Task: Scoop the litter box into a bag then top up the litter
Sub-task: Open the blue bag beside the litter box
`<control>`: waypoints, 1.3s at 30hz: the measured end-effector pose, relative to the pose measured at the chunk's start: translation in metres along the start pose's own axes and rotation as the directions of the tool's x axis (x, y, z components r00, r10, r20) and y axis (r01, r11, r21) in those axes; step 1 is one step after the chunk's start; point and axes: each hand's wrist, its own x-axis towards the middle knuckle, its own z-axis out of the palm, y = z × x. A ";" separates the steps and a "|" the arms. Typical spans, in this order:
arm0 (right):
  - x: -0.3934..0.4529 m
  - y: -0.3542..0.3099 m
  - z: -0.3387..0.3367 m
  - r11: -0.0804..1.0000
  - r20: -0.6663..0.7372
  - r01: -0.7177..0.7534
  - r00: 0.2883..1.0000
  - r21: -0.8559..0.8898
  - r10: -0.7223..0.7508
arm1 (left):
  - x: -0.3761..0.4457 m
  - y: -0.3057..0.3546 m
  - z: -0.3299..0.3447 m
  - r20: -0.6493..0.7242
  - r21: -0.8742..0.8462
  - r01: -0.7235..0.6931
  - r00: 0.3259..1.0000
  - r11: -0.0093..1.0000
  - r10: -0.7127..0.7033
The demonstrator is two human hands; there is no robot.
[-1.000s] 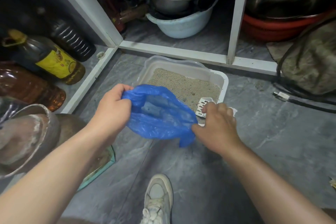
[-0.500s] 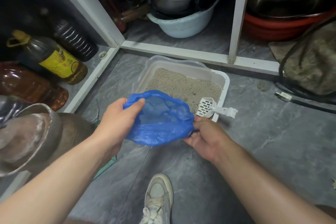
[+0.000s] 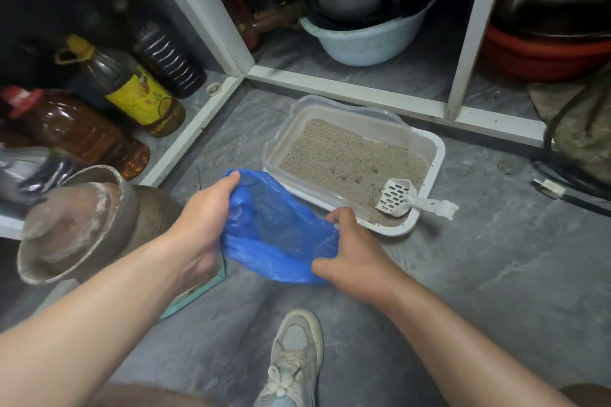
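Observation:
A white litter box (image 3: 437, 155) holding grey-brown litter (image 3: 340, 155) sits on the grey floor in front of a white cabinet frame. A white slotted scoop (image 3: 398, 196) lies in the box's near right corner, its handle sticking out over the rim. In front of the box I hold a blue plastic bag (image 3: 274, 231) between both hands. My left hand (image 3: 201, 225) grips the bag's left edge. My right hand (image 3: 350, 251) pinches its right edge. The bag's mouth faces up and looks partly spread.
Oil bottles (image 3: 139, 92) stand at the left, beside a dusty metal pot (image 3: 76, 225). Stacked basins (image 3: 363, 33) and a red basin (image 3: 545, 53) fill the cabinet behind. A cable and plug (image 3: 549, 187) lie at the right. My white shoe (image 3: 294, 357) rests on the floor below.
My right hand left the scoop lying in the box and took hold of the bag's right edge. Both hands and the bag have come lower and nearer to me.

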 end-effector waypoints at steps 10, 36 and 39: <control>-0.007 0.027 0.001 0.969 0.142 -0.102 0.980 -0.227 0.136 | 0.024 -0.034 -0.001 0.260 0.208 0.085 0.956 0.974 -0.139; 0.099 -0.007 -0.081 0.630 0.000 -0.150 0.973 -0.762 0.231 | 0.131 -0.092 0.002 -0.091 0.249 -0.013 0.995 0.969 0.037; 0.110 0.020 -0.102 0.543 -0.034 -0.130 0.982 -0.830 0.184 | 0.142 -0.101 0.015 -0.138 0.344 -0.002 0.989 0.939 0.053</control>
